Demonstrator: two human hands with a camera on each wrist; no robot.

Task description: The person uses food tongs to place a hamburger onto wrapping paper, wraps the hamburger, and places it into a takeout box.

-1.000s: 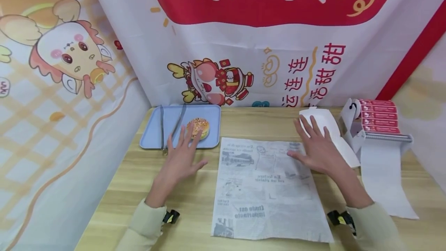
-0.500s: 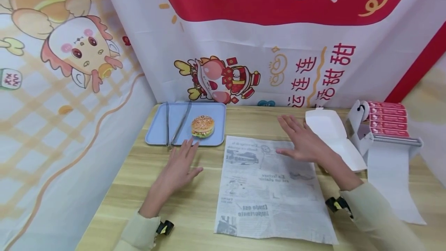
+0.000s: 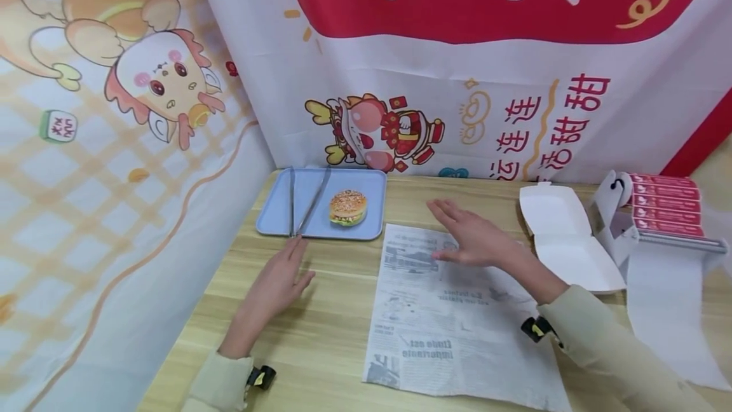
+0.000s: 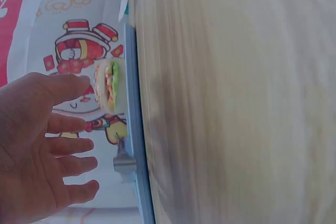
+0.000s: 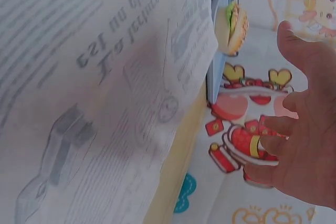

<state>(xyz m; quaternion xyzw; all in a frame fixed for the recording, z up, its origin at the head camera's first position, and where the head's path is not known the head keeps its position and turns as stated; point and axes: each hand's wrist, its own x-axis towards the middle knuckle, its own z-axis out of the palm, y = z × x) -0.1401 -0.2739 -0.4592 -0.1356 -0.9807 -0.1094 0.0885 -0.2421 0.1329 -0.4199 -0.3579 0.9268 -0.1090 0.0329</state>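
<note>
Printed paper (image 3: 457, 348) lies flat on the wooden surface (image 3: 332, 336), nearest the person, its newspaper-style lettering reading backwards. To its left, the left hand (image 3: 277, 278) hangs over bare wood, fingertips toward the near edge of the tray; its fingers are spread and a little bent, with nothing between them and the thumb. Above the paper's far part the right hand (image 3: 474, 234) is likewise spread wide, holding nothing.

Beyond the left hand sits a blue tray (image 3: 269, 208). Tongs (image 3: 313, 202) lie on it in a V, their joined end at the near rim, and the burger (image 3: 347, 207) rests to the right of them, upright, bun top up. Right of the paper, a white box (image 3: 577, 259) lies unfolded, just beside a dispenser (image 3: 614, 208) with a roll of red labels (image 3: 666, 202) and a white strip hanging down. Behind everything hangs a printed cloth (image 3: 400, 62).

My judgement is that this is a pause in setting out: the paper is spread, the burger not yet on it. Lifting the burger would call for closing a hand gently around its sides, or picking up the tongs first.
</note>
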